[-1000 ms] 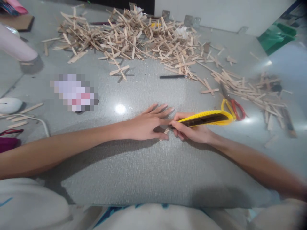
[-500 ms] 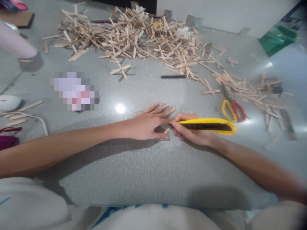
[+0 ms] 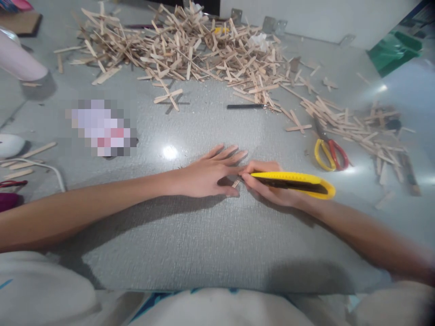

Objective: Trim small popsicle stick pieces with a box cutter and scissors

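My right hand [image 3: 263,183] is closed around a yellow and black utility knife [image 3: 295,180], its handle slanting out to the right. The knife's tip end is by the left index finger, with the blade mostly hidden by fingers. My left hand [image 3: 210,176] lies flat on the grey tabletop, fingers spread. Between its thumb and index finger shows a small, pale wooden piece with dark lines [image 3: 235,184]. The thumb tip touches or nearly touches this piece; the rest of it is hidden.
A large heap of wooden craft sticks [image 3: 176,50] spreads across the back and right. Red and yellow scissors [image 3: 328,151] lie at right, a thin black tool [image 3: 244,107] before the heap. At left are a blurred-out object [image 3: 102,127], a white mouse [image 3: 12,146] and a cable [image 3: 56,170].
The back end of the utility knife has dipped slightly toward me, with the right hand still around it. The left hand stays flat in nearly the same place. The view shifts a little.
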### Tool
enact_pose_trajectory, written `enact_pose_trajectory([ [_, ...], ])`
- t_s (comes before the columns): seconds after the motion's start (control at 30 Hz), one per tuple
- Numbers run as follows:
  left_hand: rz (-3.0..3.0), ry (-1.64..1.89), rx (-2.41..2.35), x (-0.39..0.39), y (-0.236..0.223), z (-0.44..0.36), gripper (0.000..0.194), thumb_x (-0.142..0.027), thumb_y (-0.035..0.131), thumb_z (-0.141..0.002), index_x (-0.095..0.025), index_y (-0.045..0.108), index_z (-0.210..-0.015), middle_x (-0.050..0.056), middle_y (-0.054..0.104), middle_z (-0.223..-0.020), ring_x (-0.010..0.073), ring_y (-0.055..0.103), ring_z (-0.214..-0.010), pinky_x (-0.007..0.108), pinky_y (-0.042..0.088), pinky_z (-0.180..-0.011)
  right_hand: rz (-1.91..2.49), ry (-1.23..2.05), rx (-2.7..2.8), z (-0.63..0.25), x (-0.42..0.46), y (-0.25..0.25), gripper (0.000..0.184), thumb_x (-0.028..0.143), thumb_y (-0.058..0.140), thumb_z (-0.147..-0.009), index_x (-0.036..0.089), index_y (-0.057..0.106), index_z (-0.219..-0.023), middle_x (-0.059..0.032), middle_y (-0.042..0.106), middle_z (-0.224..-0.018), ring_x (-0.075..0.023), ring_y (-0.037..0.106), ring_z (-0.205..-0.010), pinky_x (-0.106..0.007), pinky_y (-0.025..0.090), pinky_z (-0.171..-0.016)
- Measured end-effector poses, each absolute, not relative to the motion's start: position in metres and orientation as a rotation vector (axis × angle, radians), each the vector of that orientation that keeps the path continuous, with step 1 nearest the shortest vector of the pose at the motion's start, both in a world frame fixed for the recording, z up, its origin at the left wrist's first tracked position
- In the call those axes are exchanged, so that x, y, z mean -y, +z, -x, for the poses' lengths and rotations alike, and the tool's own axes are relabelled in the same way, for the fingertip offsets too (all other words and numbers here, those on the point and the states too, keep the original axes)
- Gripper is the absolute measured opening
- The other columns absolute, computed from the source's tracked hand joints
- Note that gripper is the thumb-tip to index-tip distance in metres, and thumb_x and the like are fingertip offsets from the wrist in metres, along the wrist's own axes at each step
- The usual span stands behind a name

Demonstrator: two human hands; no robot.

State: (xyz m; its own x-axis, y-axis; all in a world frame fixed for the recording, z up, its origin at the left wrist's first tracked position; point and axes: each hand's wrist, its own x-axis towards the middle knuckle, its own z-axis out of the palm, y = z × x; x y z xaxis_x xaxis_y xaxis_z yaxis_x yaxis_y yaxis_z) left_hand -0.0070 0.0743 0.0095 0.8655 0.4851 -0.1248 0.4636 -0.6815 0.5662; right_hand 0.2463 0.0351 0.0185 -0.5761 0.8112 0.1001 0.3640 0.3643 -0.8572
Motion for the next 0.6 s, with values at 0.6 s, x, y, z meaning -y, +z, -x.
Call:
enact_pose_trajectory([
  [0.6, -2.482, 0.025, -0.691, -0.0726, 0.0131, 0.0081, 0.081, -0.064, 0.065, -0.109, -0.034, 0.036, -0.178, 0.01, 0.015, -0.189, 0.0366, 0.002, -0.177, 0.062, 0.002, -0.142, 1.017, 1.318, 2.071, -0.2479, -0.0373, 0.022, 0.039, 0.048, 0.063, -0.113, 0.022, 0.062, -0.083, 0.0046, 0.065, -0.065, -0.0115, 0.058, -0.056, -0.027, 0.044, -0.059],
])
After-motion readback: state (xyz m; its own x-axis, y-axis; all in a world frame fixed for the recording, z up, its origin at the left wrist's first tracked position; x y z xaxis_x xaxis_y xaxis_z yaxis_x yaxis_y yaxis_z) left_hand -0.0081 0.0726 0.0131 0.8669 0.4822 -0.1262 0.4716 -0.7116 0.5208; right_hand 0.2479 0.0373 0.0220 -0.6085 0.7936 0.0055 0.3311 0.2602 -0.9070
